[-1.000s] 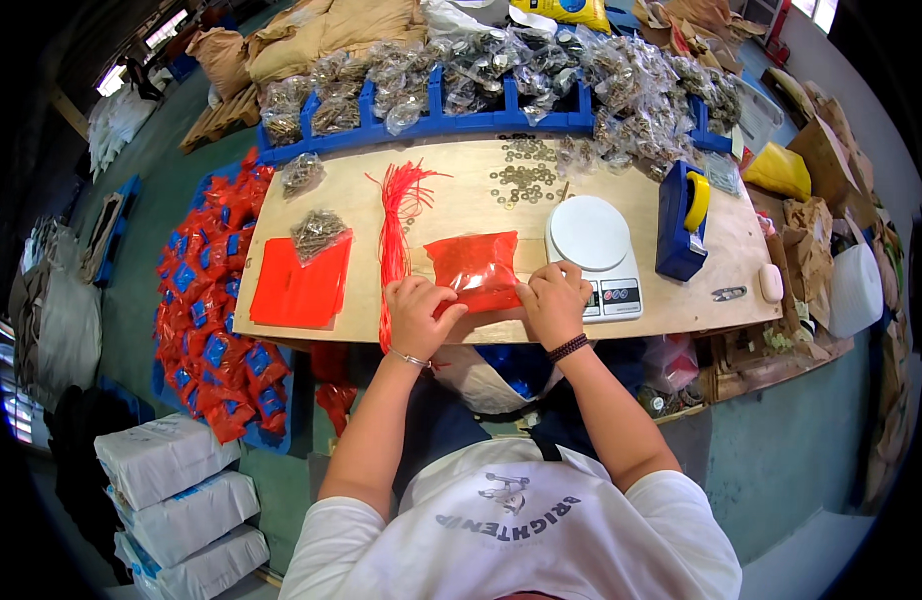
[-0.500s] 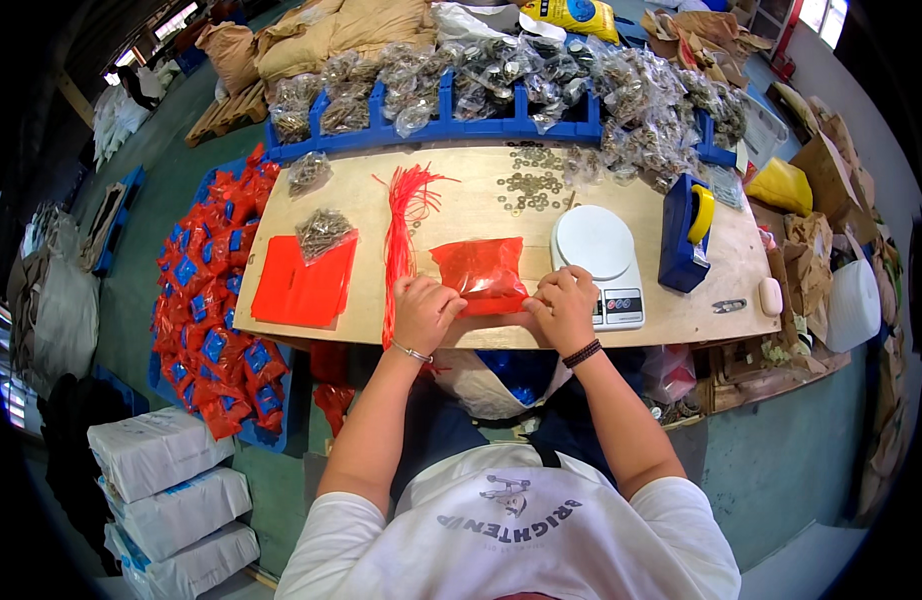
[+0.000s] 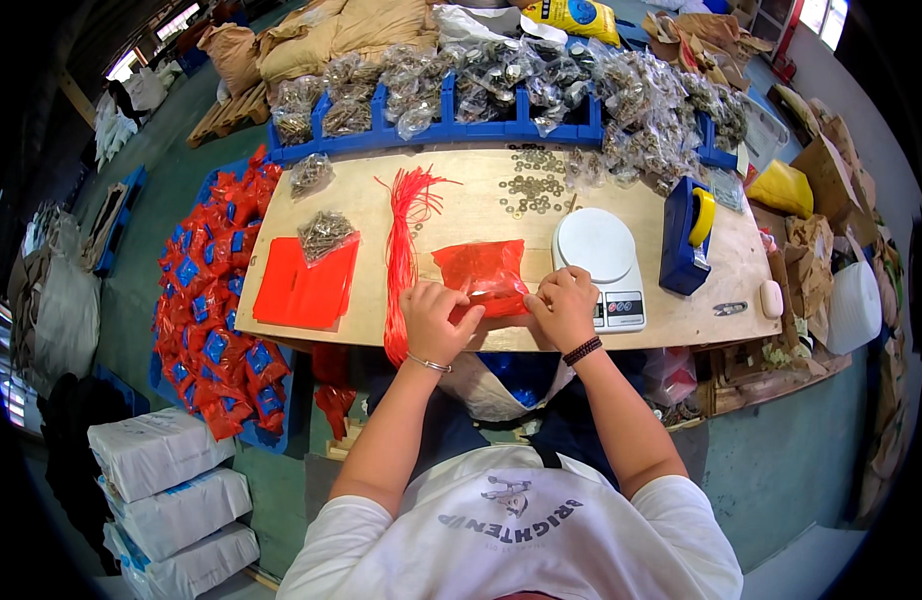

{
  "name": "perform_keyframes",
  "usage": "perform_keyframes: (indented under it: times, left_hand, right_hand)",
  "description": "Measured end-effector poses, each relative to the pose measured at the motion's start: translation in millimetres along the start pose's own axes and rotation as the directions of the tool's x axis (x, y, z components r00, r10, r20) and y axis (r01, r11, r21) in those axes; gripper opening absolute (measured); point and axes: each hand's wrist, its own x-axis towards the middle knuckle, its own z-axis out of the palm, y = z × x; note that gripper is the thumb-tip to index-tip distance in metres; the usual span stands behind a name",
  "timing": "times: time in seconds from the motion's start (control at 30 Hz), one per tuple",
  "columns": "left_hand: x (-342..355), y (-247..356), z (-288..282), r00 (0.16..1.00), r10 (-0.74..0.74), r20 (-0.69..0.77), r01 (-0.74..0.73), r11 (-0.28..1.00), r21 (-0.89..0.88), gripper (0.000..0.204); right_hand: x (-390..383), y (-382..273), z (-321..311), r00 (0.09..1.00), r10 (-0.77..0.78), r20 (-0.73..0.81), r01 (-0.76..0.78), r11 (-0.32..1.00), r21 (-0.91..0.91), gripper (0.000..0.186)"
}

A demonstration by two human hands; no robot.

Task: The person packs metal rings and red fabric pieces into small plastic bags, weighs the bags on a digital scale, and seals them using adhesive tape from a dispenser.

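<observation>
plainly | red bag (image 3: pixel 486 266), long axis left-to-right | left hand (image 3: pixel 436 322): grip apart | right hand (image 3: pixel 567 306): grip clamped on bag

On my desk (image 3: pixel 716 285) I count one filled red bag (image 3: pixel 486 268), one scale (image 3: pixel 594 247), one tape dispenser (image 3: pixel 680 255); nearby, three bales (image 3: pixel 181 512).

Wide fisheye view in daylight-toned light: the wooden tabletop (image 3: pixel 471 205) is bright and fairly even, while the space beneath it falls into shadow. Windows at upper left (image 3: pixel 176 22) and upper right (image 3: pixel 823 14) are blown out to white. Small specular highlights mark the glossy red packet (image 3: pixel 479 262) and the clear bags (image 3: pixel 631 115); the red sheets (image 3: pixel 303 285) appear saturated, with little texture. The centre is reasonably sharp; toward the black, vignetted rim, straight edges curve and detail softens.
</observation>
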Motion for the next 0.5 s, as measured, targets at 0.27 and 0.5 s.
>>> perform_keyframes:
  times: [0.27, 0.5]
  left_hand:
    - [-7, -21, 15, 0.984, -0.137, 0.116, 0.165, 0.947, -0.276, 0.023]
    - [-17, -31, 26, 0.87, -0.437, 0.226, 0.49, 0.724, -0.485, 0.034]
  right_hand:
    - [3, -1, -10, 0.997, -0.079, -0.012, 0.078, 0.995, -0.058, 0.017]
    - [6, -8, -12, 0.992, -0.117, 0.048, 0.12, 0.99, -0.071, 0.018]
